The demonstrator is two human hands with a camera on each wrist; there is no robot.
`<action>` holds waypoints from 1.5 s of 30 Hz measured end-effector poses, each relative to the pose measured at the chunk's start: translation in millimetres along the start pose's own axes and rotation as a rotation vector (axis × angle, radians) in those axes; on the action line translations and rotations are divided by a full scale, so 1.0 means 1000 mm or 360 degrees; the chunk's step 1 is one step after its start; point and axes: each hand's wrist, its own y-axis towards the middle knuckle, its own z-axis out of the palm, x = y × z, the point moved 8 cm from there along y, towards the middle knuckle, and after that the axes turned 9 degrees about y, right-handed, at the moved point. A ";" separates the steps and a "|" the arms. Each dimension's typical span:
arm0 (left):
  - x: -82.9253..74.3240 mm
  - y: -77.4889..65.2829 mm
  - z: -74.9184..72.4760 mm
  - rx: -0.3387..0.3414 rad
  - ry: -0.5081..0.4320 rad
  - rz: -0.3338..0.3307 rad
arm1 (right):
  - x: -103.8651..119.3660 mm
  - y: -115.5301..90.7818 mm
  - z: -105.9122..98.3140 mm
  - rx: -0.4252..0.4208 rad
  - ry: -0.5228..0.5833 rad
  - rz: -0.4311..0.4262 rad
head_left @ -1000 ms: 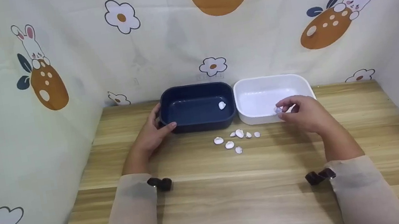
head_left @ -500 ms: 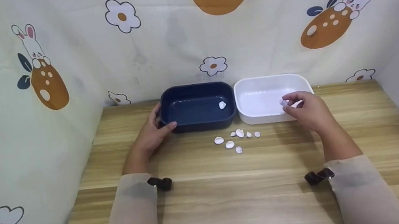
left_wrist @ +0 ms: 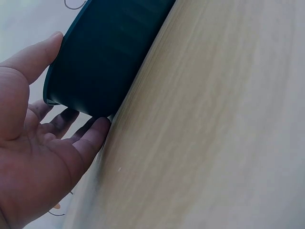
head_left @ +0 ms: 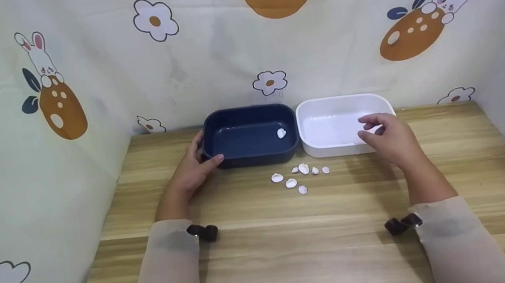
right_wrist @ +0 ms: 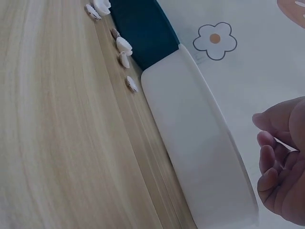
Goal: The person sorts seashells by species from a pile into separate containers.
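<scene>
My left hand holds the left end of a dark blue box, thumb at the front rim and fingers round the side. The left wrist view shows the thumb on the rim and fingertips low against the blue box's wall. Over the right part of a white box, my right hand hangs with thumb and forefinger apart and nothing between them. Part of the white box's inside is hidden behind that hand. One white seashell lies in the blue box.
Several small seashells lie on the wooden table in front of the boxes, among them a rounded shell. The two boxes stand side by side against a patterned cloth. Cloth also hangs at both sides.
A second ago the right hand pinched a small shell at the white box's front rim. It moved right and inward over the box, and its fingers parted; the shell is out of sight.
</scene>
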 end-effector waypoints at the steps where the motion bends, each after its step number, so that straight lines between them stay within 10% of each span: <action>1: 0.000 0.000 0.000 -0.0001 0.0012 -0.0004 | 0.000 0.000 0.001 0.0006 0.0001 0.0010; 45: 0.000 -0.002 -0.002 -0.0032 0.0125 -0.0073 | 0.016 -0.018 0.086 0.0529 -0.0115 -0.0246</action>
